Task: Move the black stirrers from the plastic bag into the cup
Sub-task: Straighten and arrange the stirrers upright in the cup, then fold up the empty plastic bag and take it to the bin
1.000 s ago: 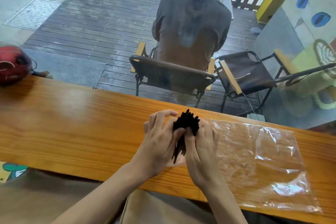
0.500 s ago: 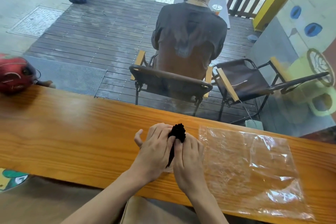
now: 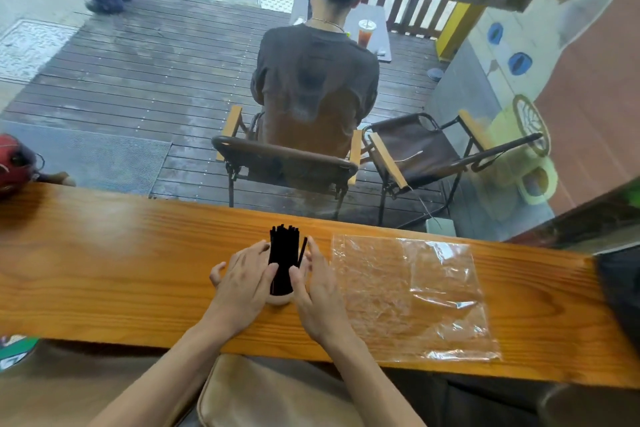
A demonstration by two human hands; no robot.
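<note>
1. Dead center of the frame, a bundle of black stirrers (image 3: 283, 262) stands upright in a small pale cup (image 3: 279, 298) on the wooden bench (image 3: 104, 253). One stirrer leans off to the right of the bunch.
2. Left hand (image 3: 242, 282) is cupped against the left side of the bundle and cup, with fingers (image 3: 258, 255) flat along the stirrers. So the grip is loose and wide, more steadying than pinching.
3. Right hand (image 3: 317, 291) does the same on the right side, thumb by the cup, palm open and flat beside it.
4. Plastic bag (image 3: 412, 295) lies flat on the bench just right of the right hand, and it looks see-through and empty from here.
5. Upper middle of the frame, past the bench, someone sits in a chair (image 3: 287, 156) facing away, out on a wet wooden deck (image 3: 156, 73).
6. Far left edge has a red thing (image 3: 14, 163) on the bench, too cut off to tell what it is.
</note>
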